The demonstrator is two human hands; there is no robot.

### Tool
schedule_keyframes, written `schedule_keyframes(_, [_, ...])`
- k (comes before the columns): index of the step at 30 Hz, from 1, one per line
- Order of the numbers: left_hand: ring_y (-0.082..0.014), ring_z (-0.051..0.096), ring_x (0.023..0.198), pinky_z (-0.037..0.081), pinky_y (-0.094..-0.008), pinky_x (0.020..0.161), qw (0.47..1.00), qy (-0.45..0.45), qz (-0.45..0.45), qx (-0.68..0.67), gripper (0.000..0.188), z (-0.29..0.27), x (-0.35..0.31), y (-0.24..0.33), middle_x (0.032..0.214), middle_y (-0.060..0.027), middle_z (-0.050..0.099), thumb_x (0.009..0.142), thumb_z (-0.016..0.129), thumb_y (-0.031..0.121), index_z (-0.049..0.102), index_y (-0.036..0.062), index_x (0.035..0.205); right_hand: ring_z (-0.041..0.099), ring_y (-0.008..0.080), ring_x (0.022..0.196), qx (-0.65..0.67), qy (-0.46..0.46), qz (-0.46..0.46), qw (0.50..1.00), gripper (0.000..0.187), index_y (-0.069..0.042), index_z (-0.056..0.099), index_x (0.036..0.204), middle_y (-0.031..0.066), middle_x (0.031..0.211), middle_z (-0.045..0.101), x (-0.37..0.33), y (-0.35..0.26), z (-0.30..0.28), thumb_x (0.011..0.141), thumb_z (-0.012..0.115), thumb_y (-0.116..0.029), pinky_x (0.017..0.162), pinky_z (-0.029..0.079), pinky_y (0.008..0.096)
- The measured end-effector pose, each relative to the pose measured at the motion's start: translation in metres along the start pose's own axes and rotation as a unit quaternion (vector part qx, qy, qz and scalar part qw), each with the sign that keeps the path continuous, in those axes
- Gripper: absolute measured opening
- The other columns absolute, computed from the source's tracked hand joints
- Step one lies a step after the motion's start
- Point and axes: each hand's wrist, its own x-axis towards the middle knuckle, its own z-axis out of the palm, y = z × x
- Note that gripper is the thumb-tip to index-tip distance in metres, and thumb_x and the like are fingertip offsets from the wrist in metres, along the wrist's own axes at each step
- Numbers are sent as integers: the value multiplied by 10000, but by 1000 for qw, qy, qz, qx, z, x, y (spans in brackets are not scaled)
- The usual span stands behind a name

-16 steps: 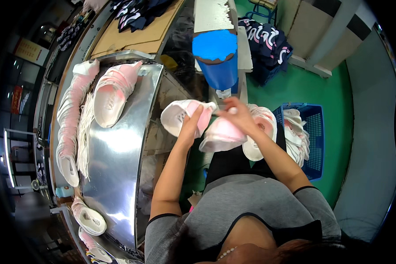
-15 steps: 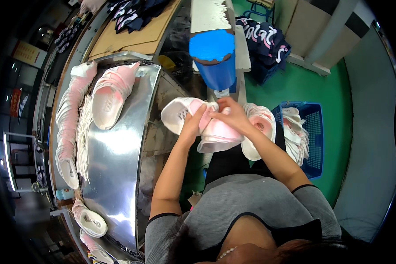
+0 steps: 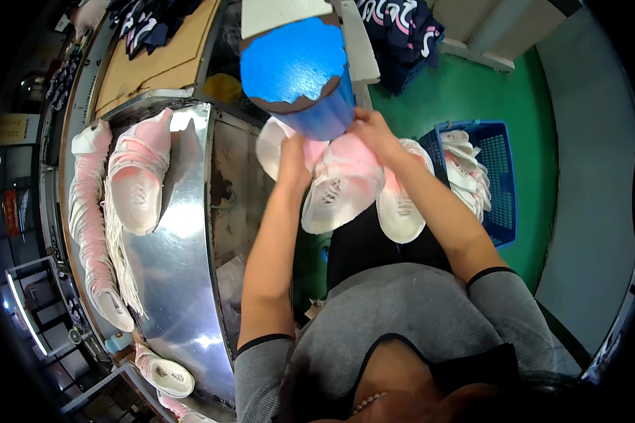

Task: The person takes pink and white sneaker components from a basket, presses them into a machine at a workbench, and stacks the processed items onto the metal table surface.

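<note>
A pair of joined-looking pink and white shoe uppers is between my hands, just beneath the blue machine head. The nearer shoe upper hangs with its white laced end toward me. My left hand is closed on its left edge, beside the white part of the other piece. At the upper right edge my right hand grips it, fingertips partly hidden behind the machine's blue body. Another pink and white upper rests on my lap under my right forearm.
To the left stands a metal-topped table carrying a stack of uppers, white laces and more uppers. A blue basket of uppers sits on the green floor at right. Dark fabric pieces are piled beyond.
My view has shifted, and the machine head now looms larger. Both hands have brought the upper up against it, turning the upper so its white end points toward me.
</note>
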Motion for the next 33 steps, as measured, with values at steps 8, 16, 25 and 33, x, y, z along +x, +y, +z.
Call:
schedule_keyframes(8, [-211, 590, 1061, 443, -346, 948, 988, 135, 70, -38, 393, -19, -61, 6, 1169, -141, 599, 966, 446, 335, 522, -5, 1149, 562, 160, 786, -145, 121, 35, 981, 288, 2, 630, 922, 93, 822, 612, -22, -15, -58, 886, 533, -266, 727, 453, 282])
schedule_keyframes(16, [-150, 540, 1026, 426, -302, 890, 976, 95, 133, 146, 452, 24, -132, -66, 1120, -82, 582, 851, 665, 227, 523, -21, 1201, 554, 153, 876, 4, 57, 89, 994, 199, -2, 636, 938, 86, 883, 619, -53, 30, 7, 900, 515, -156, 789, 447, 297])
schedule_keyframes(25, [-156, 583, 940, 459, -297, 819, 974, 75, 123, 174, 340, 3, -103, 1, 1039, -75, 612, 839, 650, 167, 563, -10, 1115, 597, 169, 743, -266, -4, -154, 952, 431, -9, 604, 1023, 74, 825, 633, -69, -4, 16, 727, 763, -280, 705, 471, 290])
schedule_keyframes(33, [-161, 593, 901, 467, -293, 783, 962, 41, 135, 232, 319, -12, -39, -3, 1013, -94, 629, 820, 631, 133, 593, -30, 1091, 580, 120, 754, -6, -9, -7, 1000, 112, 0, 613, 841, 53, 792, 641, -12, 17, 3, 828, 653, -104, 673, 451, 254])
